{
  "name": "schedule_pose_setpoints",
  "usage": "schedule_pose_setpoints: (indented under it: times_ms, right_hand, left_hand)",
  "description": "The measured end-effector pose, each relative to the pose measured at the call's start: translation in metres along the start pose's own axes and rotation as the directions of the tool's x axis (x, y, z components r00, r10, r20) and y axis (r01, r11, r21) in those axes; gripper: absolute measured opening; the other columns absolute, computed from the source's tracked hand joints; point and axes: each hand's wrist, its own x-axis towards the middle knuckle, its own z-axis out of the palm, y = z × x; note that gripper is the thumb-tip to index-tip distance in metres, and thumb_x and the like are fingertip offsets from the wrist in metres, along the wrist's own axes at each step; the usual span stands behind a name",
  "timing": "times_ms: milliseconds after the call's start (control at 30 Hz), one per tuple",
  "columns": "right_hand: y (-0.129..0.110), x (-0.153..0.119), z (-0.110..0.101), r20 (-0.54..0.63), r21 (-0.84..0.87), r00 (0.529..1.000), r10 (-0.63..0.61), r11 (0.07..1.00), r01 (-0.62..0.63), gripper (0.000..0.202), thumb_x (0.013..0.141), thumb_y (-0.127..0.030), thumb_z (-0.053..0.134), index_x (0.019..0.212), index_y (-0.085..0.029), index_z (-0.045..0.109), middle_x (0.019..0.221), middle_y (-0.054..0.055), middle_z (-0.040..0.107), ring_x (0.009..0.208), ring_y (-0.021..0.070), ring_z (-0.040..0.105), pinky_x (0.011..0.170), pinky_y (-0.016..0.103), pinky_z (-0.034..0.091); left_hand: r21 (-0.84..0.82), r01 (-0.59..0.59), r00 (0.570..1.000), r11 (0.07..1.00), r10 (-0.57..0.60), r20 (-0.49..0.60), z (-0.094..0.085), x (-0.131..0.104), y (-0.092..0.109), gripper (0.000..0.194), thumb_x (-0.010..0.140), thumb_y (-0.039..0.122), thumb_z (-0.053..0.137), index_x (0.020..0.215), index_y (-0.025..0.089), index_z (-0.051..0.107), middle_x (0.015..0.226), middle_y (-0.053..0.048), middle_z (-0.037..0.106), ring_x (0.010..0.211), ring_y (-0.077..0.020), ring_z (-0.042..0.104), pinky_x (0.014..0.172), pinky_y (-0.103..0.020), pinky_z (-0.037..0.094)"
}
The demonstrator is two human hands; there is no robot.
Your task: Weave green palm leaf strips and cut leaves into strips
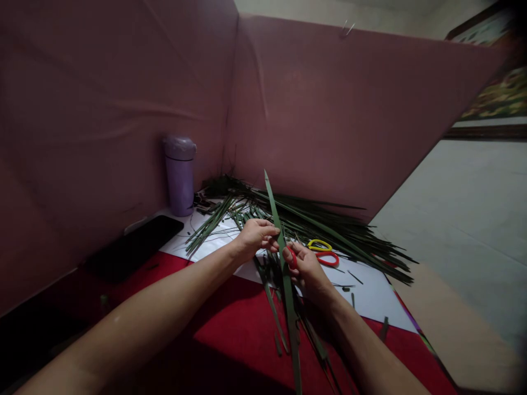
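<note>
A long, pointed green leaf strip (pixel 273 206) runs upright through the middle of the view, down toward the front edge. My left hand (pixel 258 237) pinches it from the left between thumb and fingers. On its other side, my right hand (pixel 307 269) is closed around a tool with a red loop handle (pixel 291 257); its working end is hidden. Just beyond my right hand lie scissors with one yellow and one red handle loop (pixel 328 258). Cut leaf pieces (pixel 272 315) are strewn below and around both hands.
A large pile of long green leaves (pixel 329 222) stretches across the back of the white sheet (pixel 370 293). At the left stand a purple tumbler (pixel 180 181) and a flat black device (pixel 152 233). Red cloth (pixel 222 323) covers the front. Pink panels (pixel 321 115) enclose the left and back.
</note>
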Motion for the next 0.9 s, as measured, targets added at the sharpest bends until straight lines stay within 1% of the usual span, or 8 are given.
schedule_pose_setpoints:
  times_ms: [233,467,633,900]
  right_hand:
    - [0.0007,-0.0001,0.0000,0.050,-0.017,0.999,0.005,1.000,-0.005,0.030,0.071,-0.044,0.066,0.081,-0.018,0.053,0.054,-0.009,0.032,0.040,0.0016,0.019,0.036,0.016,0.015]
    - [-0.0033,-0.0017,0.0003,0.028,-0.081,1.000,-0.004,0.997,0.007,0.032,0.068,-0.045,0.067,0.078,-0.018,0.053,0.054,-0.008,0.035,0.040,0.0023,0.023,0.036,0.016,0.016]
    - [-0.0031,-0.0020,-0.0007,0.034,-0.095,0.999,0.009,0.995,-0.006,0.031,0.070,-0.044,0.067,0.078,-0.019,0.051,0.050,-0.009,0.034,0.038,0.0023,0.022,0.035,0.016,0.016]
    - [0.0005,-0.0019,-0.0024,0.027,-0.108,0.999,-0.020,0.994,0.023,0.029,0.072,-0.042,0.066,0.080,-0.019,0.051,0.051,-0.009,0.034,0.040,0.0028,0.023,0.036,0.017,0.017]
  left_hand:
    - [0.008,-0.005,1.000,1.000,0.005,-0.013,0.0014,-0.0028,0.0041,0.011,0.070,0.006,0.055,0.061,0.010,0.051,0.047,-0.002,0.054,0.039,-0.0105,0.054,0.040,-0.020,0.045]
    - [0.036,-0.017,1.000,0.999,0.017,0.003,-0.0009,-0.0013,0.0042,0.011,0.071,0.007,0.054,0.060,0.010,0.051,0.047,-0.002,0.055,0.038,-0.0100,0.053,0.039,-0.020,0.044]
    - [0.030,-0.018,1.000,0.999,0.019,-0.007,-0.0022,0.0002,0.0021,0.011,0.070,0.007,0.056,0.060,0.010,0.051,0.048,-0.002,0.056,0.038,-0.0098,0.053,0.039,-0.020,0.044]
    - [0.010,-0.012,1.000,1.000,0.012,-0.023,-0.0013,-0.0002,0.0019,0.010,0.069,0.006,0.058,0.062,0.010,0.052,0.049,-0.003,0.056,0.039,-0.0104,0.054,0.040,-0.020,0.045]
